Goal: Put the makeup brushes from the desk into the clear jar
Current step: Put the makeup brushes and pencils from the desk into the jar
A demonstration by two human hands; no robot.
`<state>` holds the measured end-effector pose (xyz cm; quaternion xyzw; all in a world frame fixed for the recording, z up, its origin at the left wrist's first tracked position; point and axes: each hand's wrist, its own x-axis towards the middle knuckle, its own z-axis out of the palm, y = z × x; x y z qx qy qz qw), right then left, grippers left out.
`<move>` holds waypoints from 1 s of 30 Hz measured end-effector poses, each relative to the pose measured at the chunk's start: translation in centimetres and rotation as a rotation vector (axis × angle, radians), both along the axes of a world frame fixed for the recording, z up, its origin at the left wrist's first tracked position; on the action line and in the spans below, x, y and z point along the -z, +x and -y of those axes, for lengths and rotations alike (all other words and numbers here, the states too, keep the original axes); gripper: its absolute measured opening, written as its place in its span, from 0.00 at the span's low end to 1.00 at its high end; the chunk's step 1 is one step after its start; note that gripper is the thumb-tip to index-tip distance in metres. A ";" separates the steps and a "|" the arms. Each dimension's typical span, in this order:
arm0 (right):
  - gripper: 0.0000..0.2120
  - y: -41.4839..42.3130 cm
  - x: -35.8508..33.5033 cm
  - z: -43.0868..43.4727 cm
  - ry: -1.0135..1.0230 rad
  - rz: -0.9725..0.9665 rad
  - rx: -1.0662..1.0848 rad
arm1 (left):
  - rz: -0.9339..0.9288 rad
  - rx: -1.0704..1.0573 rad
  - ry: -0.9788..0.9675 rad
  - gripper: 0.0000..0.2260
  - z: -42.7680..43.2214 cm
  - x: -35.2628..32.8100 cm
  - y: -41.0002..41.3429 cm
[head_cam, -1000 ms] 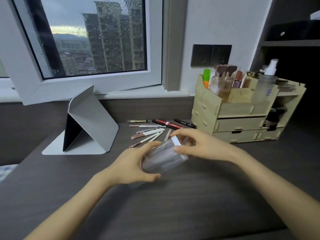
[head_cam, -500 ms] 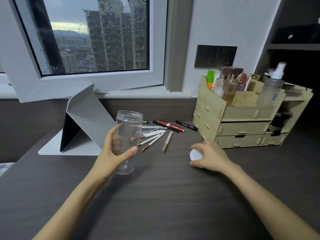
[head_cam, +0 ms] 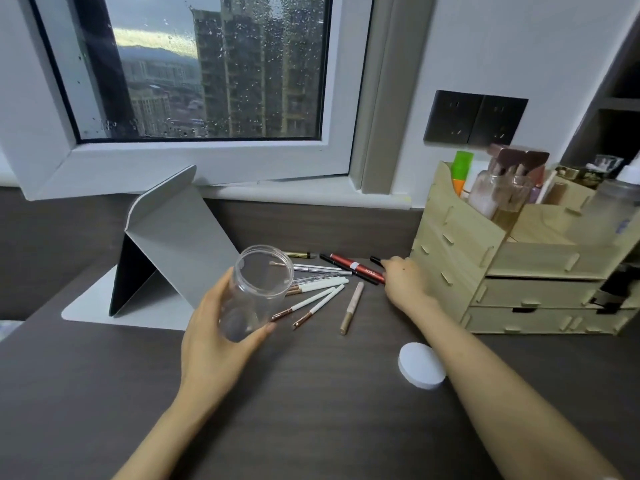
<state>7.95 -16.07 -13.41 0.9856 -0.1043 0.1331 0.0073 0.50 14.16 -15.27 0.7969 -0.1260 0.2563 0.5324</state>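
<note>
My left hand [head_cam: 214, 344] grips the clear jar [head_cam: 258, 292], lifted off the dark desk [head_cam: 311, 410], lidless and tilted with its mouth up and away from me. Just right of the jar lie several white-handled makeup brushes [head_cam: 318, 296], a beige brush [head_cam: 351, 308], a red pen [head_cam: 353, 266] and thin dark pencils. My right hand [head_cam: 403, 282] reaches to the right end of the red pen and a black pencil. Its fingertips touch them, but its back hides whether they grip. The jar's white lid [head_cam: 420, 365] lies flat on the desk beside my right forearm.
A wooden organizer [head_cam: 485, 271] with drawers, bottles and brushes stands at the right, close to my right hand. A folded grey tablet stand [head_cam: 173, 244] sits at the left behind the jar. A window and wall sockets are behind the desk.
My right hand set the white lid on the desk and moved away to the pens by the organizer. My left hand brought the jar lower and tilted it.
</note>
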 end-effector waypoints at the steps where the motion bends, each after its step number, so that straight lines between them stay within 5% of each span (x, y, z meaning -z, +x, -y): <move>1: 0.13 0.8 0.3 0.0 -0.058 -0.023 0.008 | -0.004 -0.001 -0.002 0.39 -0.1 0.1 0.1; 5: 0.13 2.5 1.6 0.7 -0.189 -0.070 0.023 | -0.016 -0.002 -0.030 0.38 -0.3 0.0 0.3; 8: 0.13 2.7 2.7 1.4 -0.105 -0.023 0.026 | 0.001 0.008 -0.031 0.36 -0.3 -0.2 0.4; 15: 0.12 -0.9 0.3 0.7 0.711 0.351 0.062 | 0.037 -0.076 0.148 0.35 -1.0 -0.2 0.3; 19: 0.11 -8.4 -4.1 -1.3 1.040 0.449 -0.179 | 0.086 -0.126 0.261 0.34 -1.5 -0.1 0.3; 30: 0.08 -14.8 -4.2 -9.8 0.687 0.252 -0.465 | 0.372 -0.024 0.509 0.29 -1.9 0.5 0.0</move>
